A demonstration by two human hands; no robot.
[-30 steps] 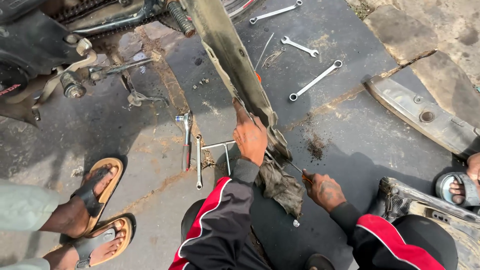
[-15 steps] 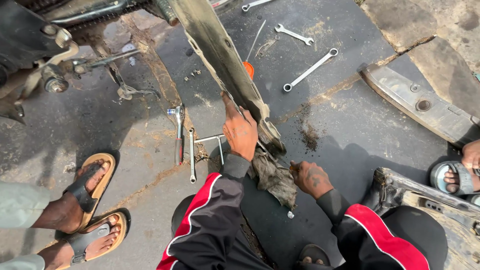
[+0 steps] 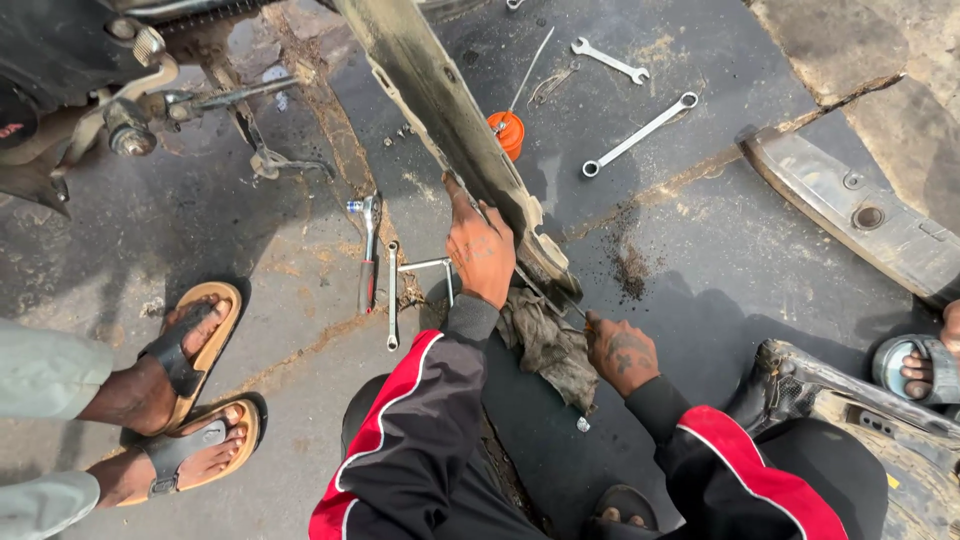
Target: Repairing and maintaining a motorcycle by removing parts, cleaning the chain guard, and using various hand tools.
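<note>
A long dirty metal panel (image 3: pixel 440 110) slants from the top down to the middle of the oily ground. My left hand (image 3: pixel 480 250) grips its left edge near the lower end. My right hand (image 3: pixel 620 352) holds a thin screwdriver-like tool (image 3: pixel 555 300), its tip against the panel's bottom corner. A grimy rag (image 3: pixel 550 345) hangs below the panel between my hands. Both sleeves are black with red and white stripes.
Wrenches (image 3: pixel 640 132) and an orange-handled tool (image 3: pixel 508 130) lie beyond the panel. A ratchet (image 3: pixel 368 250) and a bar (image 3: pixel 392 295) lie left of my hand. Another person's sandalled feet (image 3: pixel 180 400) stand at left. Grey body parts (image 3: pixel 850 205) lie at right, motorcycle parts (image 3: pixel 120 110) at upper left.
The view has shifted, uncovering the orange-handled tool beyond the panel. My right hand's tool has come up against the panel's lower corner. My left hand keeps its grip.
</note>
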